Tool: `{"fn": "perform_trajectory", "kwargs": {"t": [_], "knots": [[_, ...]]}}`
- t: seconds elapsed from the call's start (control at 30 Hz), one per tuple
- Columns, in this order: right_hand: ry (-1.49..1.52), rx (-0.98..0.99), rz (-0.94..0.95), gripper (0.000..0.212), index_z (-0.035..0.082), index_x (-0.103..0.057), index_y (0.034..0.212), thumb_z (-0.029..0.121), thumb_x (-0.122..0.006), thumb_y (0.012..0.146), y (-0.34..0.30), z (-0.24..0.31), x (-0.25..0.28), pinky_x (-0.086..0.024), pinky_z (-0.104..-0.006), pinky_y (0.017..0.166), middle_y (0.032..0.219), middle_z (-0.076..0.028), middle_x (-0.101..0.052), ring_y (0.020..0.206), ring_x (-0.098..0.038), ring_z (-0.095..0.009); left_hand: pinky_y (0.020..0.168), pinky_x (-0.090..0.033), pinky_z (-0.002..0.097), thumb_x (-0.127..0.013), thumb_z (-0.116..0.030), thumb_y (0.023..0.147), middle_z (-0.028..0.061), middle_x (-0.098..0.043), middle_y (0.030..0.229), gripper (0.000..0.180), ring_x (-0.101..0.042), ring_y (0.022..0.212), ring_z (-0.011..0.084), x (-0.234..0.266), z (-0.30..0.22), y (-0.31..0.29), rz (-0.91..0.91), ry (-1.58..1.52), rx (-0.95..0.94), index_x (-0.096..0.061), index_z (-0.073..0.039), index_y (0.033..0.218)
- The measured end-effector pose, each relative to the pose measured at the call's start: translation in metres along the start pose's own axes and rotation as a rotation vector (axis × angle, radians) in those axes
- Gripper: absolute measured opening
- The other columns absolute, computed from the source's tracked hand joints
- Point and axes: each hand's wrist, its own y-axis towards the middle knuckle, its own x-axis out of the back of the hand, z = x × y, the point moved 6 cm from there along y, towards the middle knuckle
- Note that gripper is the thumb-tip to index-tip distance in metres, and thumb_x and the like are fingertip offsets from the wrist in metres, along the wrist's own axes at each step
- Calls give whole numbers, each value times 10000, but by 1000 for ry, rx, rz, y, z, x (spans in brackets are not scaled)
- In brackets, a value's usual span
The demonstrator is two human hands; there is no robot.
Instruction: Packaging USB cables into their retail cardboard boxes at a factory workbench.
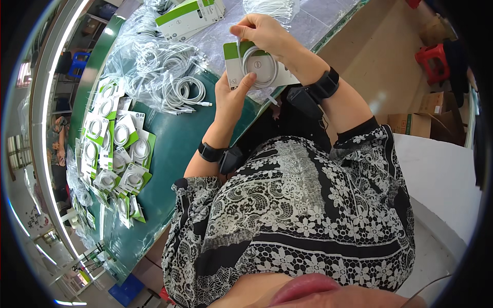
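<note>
Where the right hand [269,40] pinches: thumb and fingers are closed on the white cable [239,47], above the green-and-white card [234,66], the tip hidden in the grip.
Left hand [229,97]: clamped on that card, thumb pressed across the front at the lower left of the coil [275,72], fingers tucked behind, out of sight.
Cable: from the pinch it drops nearly straight toward the body, long axis that way, and runs into the coil against the card; right hand nearer the free stretch, left thumb nearer the loops.
Table [169,143]: off to the left, carded cables [110,154] heaped up, loose cables [177,59] tangled farther out.
Far right: a red stool [433,64], a brown box [411,124] closer in.
</note>
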Motion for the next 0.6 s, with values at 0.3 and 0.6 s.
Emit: {"fn": "perform_trajectory", "kwargs": {"t": [0.3,0.6], "knots": [[-797,742,-131,351,97,-638,951,297,-786,703,-71,39,-8,-381,-407,874,1044,-72,-574,1032,-513,-257,731,-590,336,-623,-133,912,136,-657,1021,312,-679,870,209,28,20,18,-152,-219,107,-539,50,1151],[-1163,890,55,595,151,-513,1312,218,-722,759,-88,33,-23,-212,-456,1110,1327,-47,-488,1336,-350,-227,708,-576,295,-660,-148,893,103,-656,979,317,-664,831,171,15,16,16,-46,-44,112,-569,54,1120]]}}
